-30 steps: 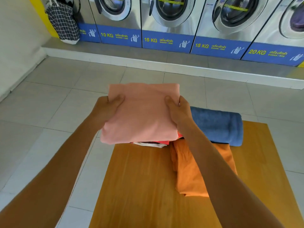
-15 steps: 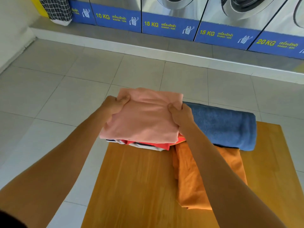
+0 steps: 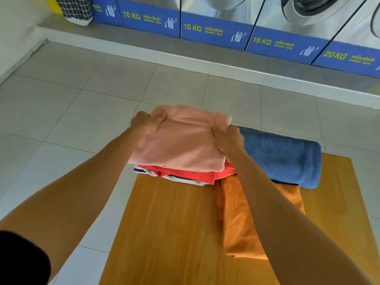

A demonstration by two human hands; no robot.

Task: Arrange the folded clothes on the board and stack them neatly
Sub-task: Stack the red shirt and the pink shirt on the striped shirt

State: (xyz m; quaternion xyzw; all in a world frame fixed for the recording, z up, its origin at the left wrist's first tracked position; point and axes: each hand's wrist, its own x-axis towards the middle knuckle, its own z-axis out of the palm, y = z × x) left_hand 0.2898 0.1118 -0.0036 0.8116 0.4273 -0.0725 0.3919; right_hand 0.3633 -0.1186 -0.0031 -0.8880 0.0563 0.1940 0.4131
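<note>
We set the pink shirt (image 3: 181, 140) on the pile at the board's (image 3: 170, 223) far left corner, over the red garment (image 3: 185, 175). Our left hand (image 3: 147, 125) and right hand (image 3: 227, 138) each pinch a side edge. Next, in our judgement: release and square the edges.

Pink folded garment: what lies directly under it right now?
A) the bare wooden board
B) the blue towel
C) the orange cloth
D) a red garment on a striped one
D: the pink folded garment, gripped by the left hand and the right hand, sits on a red garment over a striped one.
</note>
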